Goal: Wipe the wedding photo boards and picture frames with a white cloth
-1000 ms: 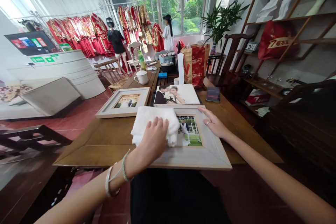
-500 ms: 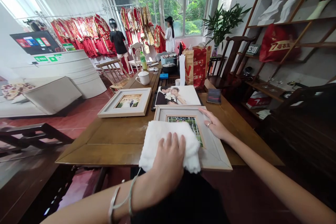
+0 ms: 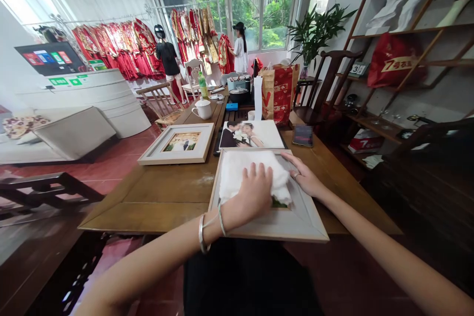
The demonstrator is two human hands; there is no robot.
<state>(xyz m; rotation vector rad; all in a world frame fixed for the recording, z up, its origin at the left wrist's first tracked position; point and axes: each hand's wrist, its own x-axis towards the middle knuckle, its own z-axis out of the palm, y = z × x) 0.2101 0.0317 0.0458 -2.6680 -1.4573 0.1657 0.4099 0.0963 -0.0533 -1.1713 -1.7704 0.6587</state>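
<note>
My left hand (image 3: 255,190) presses a folded white towel (image 3: 237,170) against a pale wooden picture frame (image 3: 307,224), its fingers bent over the cloth. The towel hides most of the photo; a dark green strip of it shows below. My right hand (image 3: 301,175), a ring on one finger, holds the same frame by its upper right side. That frame lies at the table's near edge. Just behind it is a wedding photo panel (image 3: 255,136) of a couple. A second framed photo (image 3: 177,144) lies to the left, apart from both hands.
On the wooden table (image 3: 155,197) stand a white lidded mug (image 3: 202,108), a red-and-tan paper bag (image 3: 279,94) and a phone (image 3: 302,135). Two people (image 3: 168,57) are by the racks of red garments (image 3: 118,52). Shelves (image 3: 407,34) stand at the right.
My left hand has slid the towel forward and slightly right, up over the photo in the frame. My right hand stays on the frame's side.
</note>
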